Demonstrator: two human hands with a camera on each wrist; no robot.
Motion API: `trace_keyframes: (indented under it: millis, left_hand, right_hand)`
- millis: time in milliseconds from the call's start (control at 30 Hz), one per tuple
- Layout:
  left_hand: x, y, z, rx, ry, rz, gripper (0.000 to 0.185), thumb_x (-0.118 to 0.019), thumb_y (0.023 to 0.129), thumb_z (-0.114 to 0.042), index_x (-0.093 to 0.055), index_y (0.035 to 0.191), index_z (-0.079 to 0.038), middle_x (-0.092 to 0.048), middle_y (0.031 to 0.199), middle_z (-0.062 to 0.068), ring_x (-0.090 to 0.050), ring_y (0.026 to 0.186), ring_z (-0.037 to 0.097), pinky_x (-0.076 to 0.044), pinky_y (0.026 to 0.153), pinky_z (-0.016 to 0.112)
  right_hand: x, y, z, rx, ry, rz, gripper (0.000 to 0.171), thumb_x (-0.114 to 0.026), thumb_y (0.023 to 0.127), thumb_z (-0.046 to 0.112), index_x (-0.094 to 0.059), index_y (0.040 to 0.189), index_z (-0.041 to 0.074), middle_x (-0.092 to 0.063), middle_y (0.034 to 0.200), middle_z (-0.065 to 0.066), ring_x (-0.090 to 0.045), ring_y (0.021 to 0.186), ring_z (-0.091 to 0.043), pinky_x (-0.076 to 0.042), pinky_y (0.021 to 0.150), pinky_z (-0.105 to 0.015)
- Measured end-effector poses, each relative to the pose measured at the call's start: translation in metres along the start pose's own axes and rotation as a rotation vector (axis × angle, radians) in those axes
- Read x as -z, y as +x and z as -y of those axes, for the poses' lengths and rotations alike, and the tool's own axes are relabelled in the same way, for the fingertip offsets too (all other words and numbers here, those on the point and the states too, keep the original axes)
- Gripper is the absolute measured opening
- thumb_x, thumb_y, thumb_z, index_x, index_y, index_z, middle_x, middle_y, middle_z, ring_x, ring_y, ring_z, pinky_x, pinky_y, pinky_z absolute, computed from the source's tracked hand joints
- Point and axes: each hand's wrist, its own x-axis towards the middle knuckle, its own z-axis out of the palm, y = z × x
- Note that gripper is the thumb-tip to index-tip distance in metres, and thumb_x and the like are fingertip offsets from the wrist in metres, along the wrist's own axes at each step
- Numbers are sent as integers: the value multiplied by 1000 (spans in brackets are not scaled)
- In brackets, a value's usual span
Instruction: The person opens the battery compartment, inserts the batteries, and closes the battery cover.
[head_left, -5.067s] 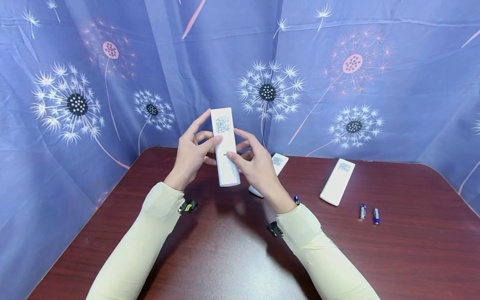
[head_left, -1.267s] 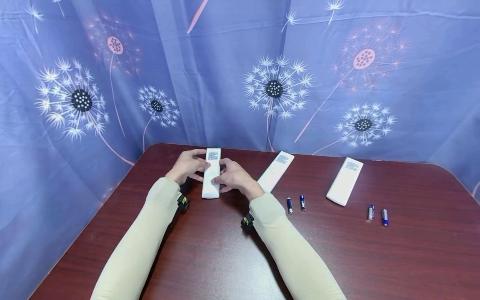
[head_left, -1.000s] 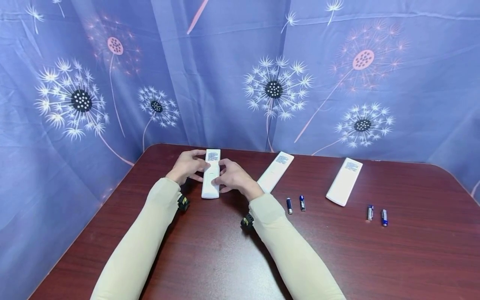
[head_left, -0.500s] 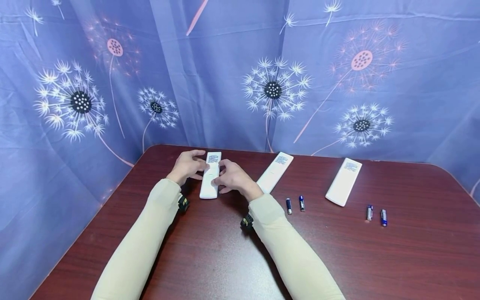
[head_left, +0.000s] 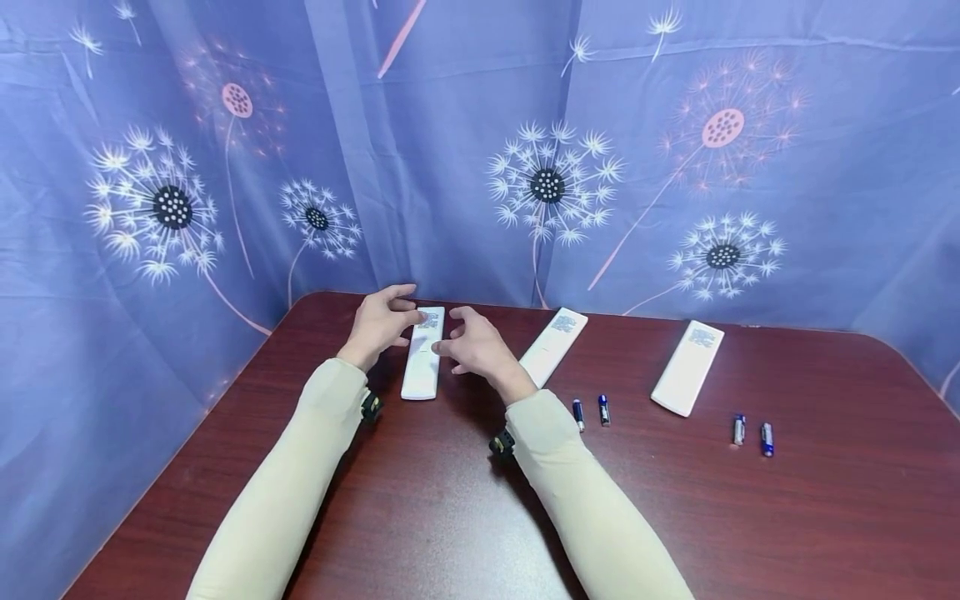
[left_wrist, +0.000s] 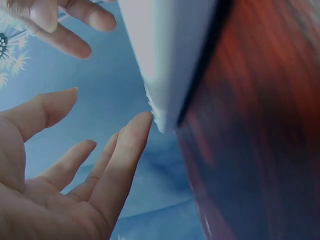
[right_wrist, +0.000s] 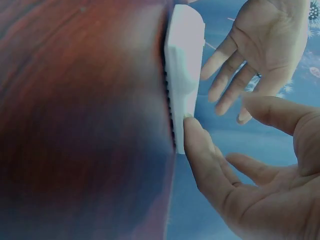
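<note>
A white remote lies back side up on the dark red table, at the far left. My left hand hovers at its left edge with the fingers spread. My right hand hovers at its right edge, fingers also straight. In the left wrist view one left fingertip touches the corner of the remote. The right wrist view shows a right fingertip against the side of the remote, with the left hand behind. Neither hand grips it.
Two more white remotes lie to the right. A pair of small batteries rests between them, and another pair sits farther right. A blue dandelion curtain hangs close behind the table's far edge.
The remote, held up in both hands five seconds ago, now lies on the table. Over the last second my fingers have let go of it and spread apart.
</note>
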Motion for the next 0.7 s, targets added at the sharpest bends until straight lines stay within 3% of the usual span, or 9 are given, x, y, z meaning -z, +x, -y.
trace_keyframes:
  millis: [367, 500, 567, 700]
  left_hand:
    - [-10, -5, -16, -61, -76, 28, 64, -74, 99, -14, -51, 158, -10, -63, 138, 23, -66, 121, 36, -60, 94, 55]
    - [-16, -7, -22, -76, -86, 33, 64, -76, 98, -15, -52, 158, -10, -64, 136, 21, -65, 122, 35, -61, 93, 54]
    - [-19, -8, -26, -80, -91, 37, 65, -76, 98, -15, -52, 158, -10, -64, 136, 21, -65, 123, 35, -61, 93, 53]
    - [-25, -8, -34, -86, -98, 46, 65, -77, 97, -16, -53, 158, -11, -64, 137, 21, -64, 125, 36, -60, 94, 56]
  right_hand:
    - [17, -10, 8, 53, -92, -94, 72, -77, 97, 10, -41, 159, 2, -62, 135, -26, -75, 85, -39, -65, 74, -42]
    - [25, -14, 10, 79, -173, -128, 73, -77, 97, 14, -41, 159, 1, -62, 135, -26, -76, 78, -33, -62, 86, -41]
    - [29, -16, 10, 92, -215, -145, 74, -77, 96, 17, -41, 159, 1, -62, 135, -25, -76, 81, -31, -58, 95, -42]
    - [37, -17, 9, 105, -266, -169, 75, -77, 96, 20, -41, 159, 1, -63, 134, -24, -71, 105, -33, -51, 105, -47]
